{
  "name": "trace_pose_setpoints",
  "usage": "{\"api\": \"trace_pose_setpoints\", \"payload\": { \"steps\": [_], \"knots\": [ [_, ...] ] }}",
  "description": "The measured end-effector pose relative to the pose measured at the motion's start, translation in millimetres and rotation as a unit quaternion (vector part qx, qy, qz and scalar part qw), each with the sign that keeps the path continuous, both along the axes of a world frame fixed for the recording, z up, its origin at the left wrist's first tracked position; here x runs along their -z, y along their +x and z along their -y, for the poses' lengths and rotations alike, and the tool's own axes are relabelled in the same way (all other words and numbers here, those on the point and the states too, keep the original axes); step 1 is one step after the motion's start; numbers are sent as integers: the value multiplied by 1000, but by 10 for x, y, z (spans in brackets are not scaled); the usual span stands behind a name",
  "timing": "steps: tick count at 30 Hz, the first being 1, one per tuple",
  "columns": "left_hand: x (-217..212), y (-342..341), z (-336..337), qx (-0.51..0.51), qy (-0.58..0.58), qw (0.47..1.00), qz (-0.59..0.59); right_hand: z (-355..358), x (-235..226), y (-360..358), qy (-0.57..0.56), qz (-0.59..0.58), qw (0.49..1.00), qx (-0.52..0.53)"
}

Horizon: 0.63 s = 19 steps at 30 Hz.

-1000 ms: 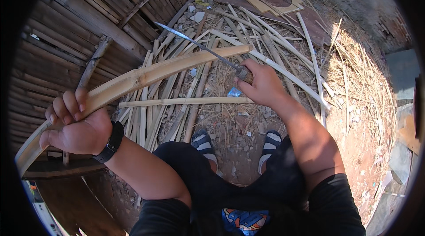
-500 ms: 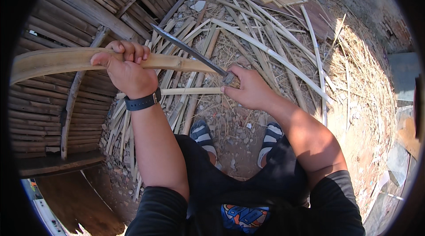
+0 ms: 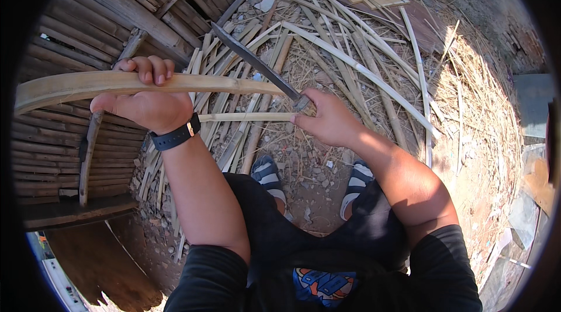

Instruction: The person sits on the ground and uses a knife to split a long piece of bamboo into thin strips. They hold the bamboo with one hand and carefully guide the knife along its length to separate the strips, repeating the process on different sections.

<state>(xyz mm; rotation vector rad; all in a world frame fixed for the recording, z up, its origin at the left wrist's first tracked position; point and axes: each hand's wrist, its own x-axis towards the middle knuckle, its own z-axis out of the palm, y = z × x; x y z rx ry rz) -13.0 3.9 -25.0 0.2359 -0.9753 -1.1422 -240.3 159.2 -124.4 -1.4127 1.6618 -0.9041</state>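
A long, wide bamboo strip point(image 3: 228, 83) runs from the left edge toward my right hand. My left hand point(image 3: 155, 107) holds it from beneath, fingers curled over its far edge and thumb stretched out to the left below it. In my right hand point(image 3: 330, 118) is the handle of a long knife point(image 3: 252, 59), closed in the grip. Its dark blade slants up and left, crossing the wide strip's right end. A thinner bamboo strip point(image 3: 248, 117) lies below, its right end at my right thumb. Its left end is hidden behind my left wrist.
Many split bamboo strips point(image 3: 356, 66) and shavings litter the ground ahead. A bamboo-slat wall point(image 3: 52, 160) stands at left. A board with a round hole point(image 3: 374, 2) lies far ahead, near a rough wall. My sandalled feet point(image 3: 269, 177) stand among rubble.
My left hand has slid leftward and rolled, its thumb dropping below the wide strip. The knife blade has tilted, its tip shifting right. My right hand stays in nearly the same place.
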Motion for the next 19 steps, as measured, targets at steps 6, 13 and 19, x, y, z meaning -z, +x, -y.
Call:
{"api": "trace_pose_setpoints", "payload": {
  "steps": [6,13,19],
  "knots": [
    [-102,-159,-123,-59,50,997,29,41,100,556,-122,24,992,27],
    [-136,-219,-192,-135,74,987,51,-16,250,891,-14,33,996,76],
    [-72,-98,-143,-123,99,987,30,-112,-129,985,-48,-17,999,-2]
  ]
}}
